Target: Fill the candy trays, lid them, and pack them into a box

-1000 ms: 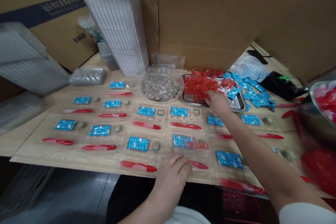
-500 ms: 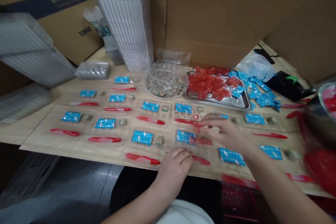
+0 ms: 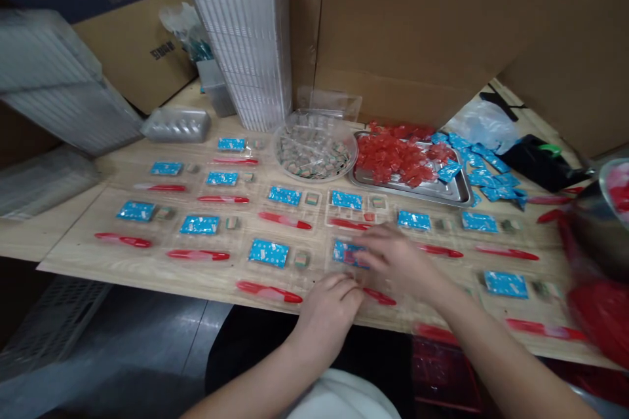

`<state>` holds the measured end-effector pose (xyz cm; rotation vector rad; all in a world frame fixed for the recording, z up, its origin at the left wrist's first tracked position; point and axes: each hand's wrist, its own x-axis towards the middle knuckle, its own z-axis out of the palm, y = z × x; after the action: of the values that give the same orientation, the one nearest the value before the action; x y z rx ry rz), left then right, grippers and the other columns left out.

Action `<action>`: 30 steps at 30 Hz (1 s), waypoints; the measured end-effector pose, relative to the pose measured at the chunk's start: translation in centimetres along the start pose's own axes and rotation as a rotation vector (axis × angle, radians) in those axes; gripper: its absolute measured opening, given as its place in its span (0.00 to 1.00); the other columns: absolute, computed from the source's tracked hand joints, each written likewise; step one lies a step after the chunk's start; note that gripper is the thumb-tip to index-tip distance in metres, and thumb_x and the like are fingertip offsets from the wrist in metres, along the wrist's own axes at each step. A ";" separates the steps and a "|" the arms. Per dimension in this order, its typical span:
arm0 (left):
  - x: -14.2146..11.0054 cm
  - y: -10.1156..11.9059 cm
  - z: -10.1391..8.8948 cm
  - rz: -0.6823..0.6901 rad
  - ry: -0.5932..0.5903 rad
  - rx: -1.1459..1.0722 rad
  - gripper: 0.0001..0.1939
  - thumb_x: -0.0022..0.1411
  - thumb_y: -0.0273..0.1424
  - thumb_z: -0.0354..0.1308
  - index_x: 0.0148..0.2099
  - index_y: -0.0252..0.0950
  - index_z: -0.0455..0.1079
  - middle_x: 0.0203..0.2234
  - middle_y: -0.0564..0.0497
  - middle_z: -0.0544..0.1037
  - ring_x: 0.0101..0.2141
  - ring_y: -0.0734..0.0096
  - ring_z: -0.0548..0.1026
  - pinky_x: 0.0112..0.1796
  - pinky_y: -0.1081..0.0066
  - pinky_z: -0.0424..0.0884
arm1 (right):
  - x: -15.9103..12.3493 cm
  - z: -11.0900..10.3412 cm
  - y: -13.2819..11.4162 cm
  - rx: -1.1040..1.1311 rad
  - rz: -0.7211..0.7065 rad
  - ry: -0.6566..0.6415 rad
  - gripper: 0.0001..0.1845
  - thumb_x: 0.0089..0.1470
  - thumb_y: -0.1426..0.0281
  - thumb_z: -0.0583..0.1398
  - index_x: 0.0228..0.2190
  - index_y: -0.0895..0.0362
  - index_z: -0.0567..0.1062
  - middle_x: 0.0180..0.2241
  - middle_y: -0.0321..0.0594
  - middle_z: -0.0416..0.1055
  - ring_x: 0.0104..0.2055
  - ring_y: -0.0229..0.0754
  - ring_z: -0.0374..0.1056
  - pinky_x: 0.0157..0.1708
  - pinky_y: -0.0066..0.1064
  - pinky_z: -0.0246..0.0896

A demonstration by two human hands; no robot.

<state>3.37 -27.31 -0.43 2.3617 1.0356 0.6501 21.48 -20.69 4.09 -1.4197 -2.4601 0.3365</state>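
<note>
Clear plastic trays lie in rows, many with a blue packet, a red pen-shaped item and a small greenish-beige block. My left hand [image 3: 331,304] rests at the front tray, fingers curled and close together over its near-left corner; what they grip is hidden. Above that same tray, my right hand [image 3: 396,262] reaches in, blurred, with fingertips pinched at a small red wrapped piece [image 3: 350,255] over the blue packet [image 3: 341,250]. A red pen-shaped item [image 3: 381,296] shows between my hands. Behind, another tray [image 3: 388,201] holds a red piece [image 3: 368,217] beside its packet.
At the back stand a round tub [image 3: 314,163] of small blocks and a metal tray [image 3: 427,191] heaped with red wrapped pieces. Loose blue packets [image 3: 491,177] lie beside it. Tall stacks of clear trays [image 3: 246,46] and cardboard boxes close off the back. A metal bowl [image 3: 599,222] is at right.
My right hand has moved down and left, bringing the red piece over the front tray's blue packet. My left hand has stayed nearly in place. The view has shifted slightly.
</note>
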 end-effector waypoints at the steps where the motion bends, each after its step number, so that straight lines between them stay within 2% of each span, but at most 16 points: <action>1: 0.0 0.1 -0.1 -0.002 0.003 -0.013 0.06 0.62 0.25 0.53 0.39 0.36 0.70 0.38 0.51 0.77 0.44 0.69 0.71 0.47 0.67 0.69 | 0.4 -0.3 1.1 -0.009 0.031 0.017 0.10 0.56 0.71 0.56 0.38 0.56 0.76 0.35 0.43 0.73 0.39 0.44 0.67 0.41 0.37 0.63; 3: 0.1 0.2 -0.2 -0.006 0.008 -0.037 0.06 0.62 0.26 0.53 0.39 0.36 0.71 0.40 0.51 0.77 0.44 0.70 0.71 0.48 0.67 0.68 | 1.4 -0.7 3.1 -0.073 0.075 0.023 0.10 0.57 0.73 0.55 0.38 0.57 0.75 0.36 0.44 0.72 0.39 0.44 0.66 0.41 0.37 0.63; 6: 0.1 0.3 -0.3 -0.025 0.002 -0.042 0.06 0.62 0.26 0.53 0.39 0.37 0.71 0.40 0.52 0.77 0.43 0.70 0.72 0.48 0.67 0.68 | 2.5 -0.8 4.6 -0.175 0.025 -0.070 0.09 0.54 0.76 0.55 0.32 0.58 0.75 0.34 0.44 0.71 0.39 0.45 0.66 0.41 0.36 0.62; 9: 0.1 0.3 -0.1 -0.028 -0.010 -0.033 0.06 0.63 0.26 0.53 0.39 0.37 0.71 0.39 0.52 0.77 0.43 0.70 0.72 0.47 0.68 0.68 | 2.7 -0.8 4.3 -0.158 0.037 -0.023 0.09 0.54 0.76 0.54 0.30 0.57 0.75 0.31 0.43 0.72 0.36 0.44 0.66 0.40 0.35 0.62; 13: -0.2 -0.1 0.3 -0.022 -0.016 -0.033 0.07 0.62 0.26 0.53 0.41 0.37 0.71 0.41 0.51 0.77 0.47 0.69 0.71 0.50 0.66 0.66 | 2.0 -1.1 3.9 -0.058 0.081 0.053 0.08 0.55 0.73 0.55 0.32 0.56 0.75 0.33 0.42 0.73 0.37 0.44 0.67 0.40 0.35 0.62; 19: -0.1 0.0 0.1 -0.011 -0.028 -0.052 0.06 0.62 0.26 0.53 0.40 0.37 0.70 0.41 0.51 0.77 0.47 0.69 0.71 0.50 0.67 0.66 | 2.3 -0.6 4.6 -0.080 0.149 -0.110 0.08 0.52 0.77 0.56 0.31 0.57 0.74 0.34 0.42 0.72 0.39 0.43 0.68 0.40 0.33 0.63; 23: 0.0 0.4 -0.3 -0.018 -0.005 -0.058 0.06 0.62 0.25 0.52 0.40 0.36 0.70 0.41 0.50 0.77 0.46 0.70 0.71 0.51 0.68 0.66 | 2.6 -0.2 4.5 -0.102 0.147 -0.113 0.08 0.52 0.76 0.56 0.31 0.57 0.76 0.33 0.43 0.71 0.40 0.44 0.67 0.42 0.35 0.62; 25: 0.1 0.5 -0.7 -0.023 -0.009 -0.075 0.07 0.63 0.25 0.52 0.41 0.36 0.70 0.41 0.50 0.76 0.47 0.69 0.71 0.51 0.67 0.65 | 2.5 -0.1 4.7 -0.060 0.144 -0.106 0.07 0.52 0.75 0.56 0.30 0.57 0.76 0.32 0.43 0.70 0.38 0.44 0.67 0.41 0.35 0.62; 30: 0.3 0.7 -1.9 -0.049 -0.081 -0.138 0.10 0.62 0.25 0.51 0.46 0.36 0.68 0.42 0.49 0.76 0.47 0.69 0.70 0.50 0.67 0.66 | 2.6 -0.3 6.1 0.191 0.225 -0.136 0.07 0.52 0.69 0.57 0.27 0.57 0.75 0.30 0.39 0.69 0.31 0.38 0.66 0.31 0.29 0.61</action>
<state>2.82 -27.03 1.56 2.2181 0.9782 0.5831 25.21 -15.45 2.63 -1.6389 -2.2979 0.7177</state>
